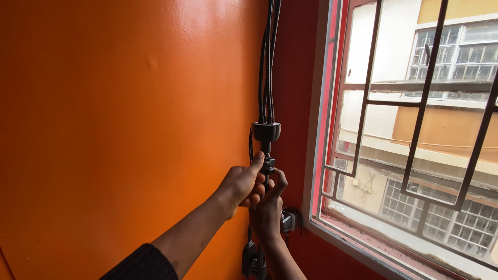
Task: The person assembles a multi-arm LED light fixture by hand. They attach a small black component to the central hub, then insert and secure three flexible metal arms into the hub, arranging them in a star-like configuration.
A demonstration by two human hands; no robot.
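A black stand pole point(266, 151) runs upright along the corner of the orange wall point(119, 114), with a round black hub point(266, 130) and several thin black rods point(268, 57) rising from it out of the top of the view. My left hand point(243, 185) grips the pole just below the hub, thumb pointing up by a small black clamp knob point(267, 165). My right hand point(267, 207) closes around the same pole right beside and below the left hand. The lower pole point(252, 259) continues down behind my forearms.
A window point(410, 135) with a dark metal grille and a red frame fills the right side, with buildings outside. A small black and white box point(288, 220) sits on the red wall near the window sill, behind my right wrist.
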